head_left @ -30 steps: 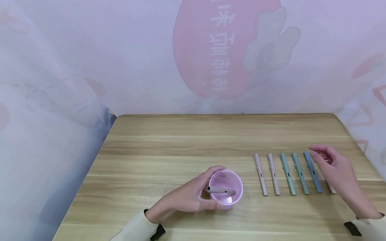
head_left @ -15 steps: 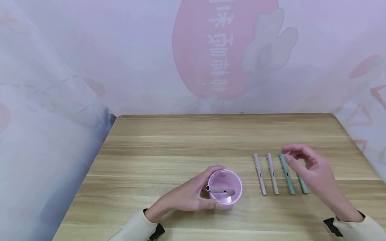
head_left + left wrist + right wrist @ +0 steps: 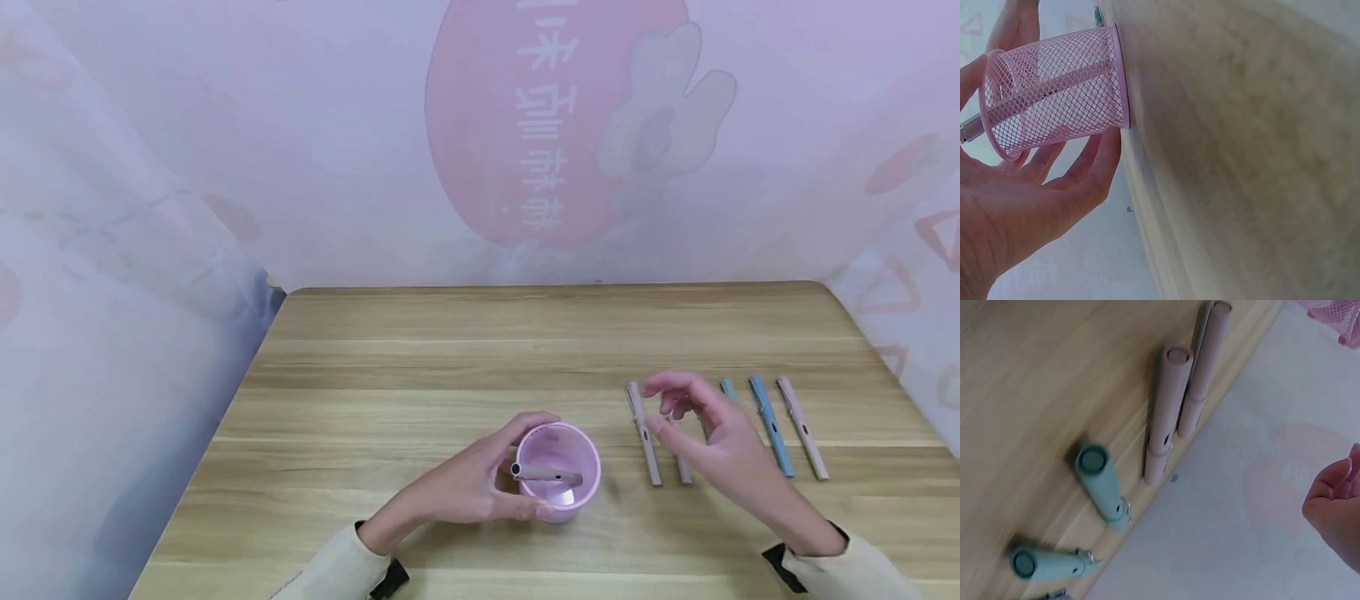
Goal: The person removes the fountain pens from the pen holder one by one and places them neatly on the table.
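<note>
My left hand (image 3: 501,482) grips a pink mesh cup (image 3: 564,467) standing on the wooden table (image 3: 450,367), thumb on the near side and fingers round the far side. One greyish pen (image 3: 546,476) leans inside it. The left wrist view shows the cup (image 3: 1054,87) close up, with my fingers (image 3: 1079,178) curled round it. My right hand (image 3: 663,408) hovers with relaxed fingers over a row of pens and holds nothing. Left of it lies a pink pen (image 3: 643,433); a second pink pen (image 3: 683,472) and a green pen (image 3: 727,387) are partly hidden under it.
A blue pen (image 3: 768,425) and a pale pink pen (image 3: 802,429) lie right of my hand. The right wrist view shows two pink pens (image 3: 1169,412) and two green pens (image 3: 1100,484) side by side. A printed curtain (image 3: 555,142) hangs behind the table.
My right hand has moved left along the pen row, from its right end to above the left pens, uncovering the blue and pale pink pens. The left hand and cup stay put.
</note>
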